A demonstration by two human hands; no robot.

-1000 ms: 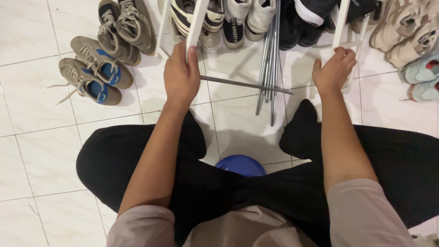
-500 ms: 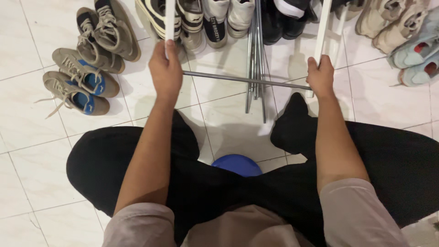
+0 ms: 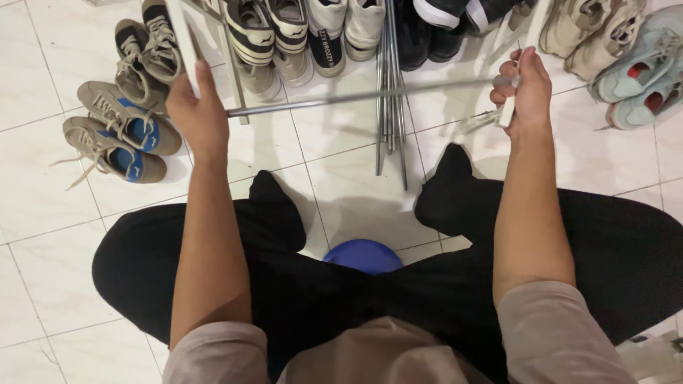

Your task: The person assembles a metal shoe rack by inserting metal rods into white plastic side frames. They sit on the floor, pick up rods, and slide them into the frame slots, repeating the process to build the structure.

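The left hand is closed around a white frame bar in the upper left of the frame. The right hand is clenched on a second white frame bar in the upper right. A grey metal rod runs across the upper middle between the two bars; whether its ends are seated in them cannot be told.

Handling, as judged: the white bars appear rigid, thin and light, with smooth painted faces that may slip in a bare palm. A hold low on each bar, near the rod, as taken now, is judged to give the most control. The rod appears stiff and slender, and liable to roll if it drops onto the tiles.

Count: two white bars are held, one per hand. One rod is spanned between them. A bundle of loose rods lies on the white tiled floor at upper centre; several are present, but the exact number cannot be told. A pair of tan and blue sneakers lies at left, with about ten further shoes across the top edge. One blue round stool is seen at lower centre, beneath the legs.
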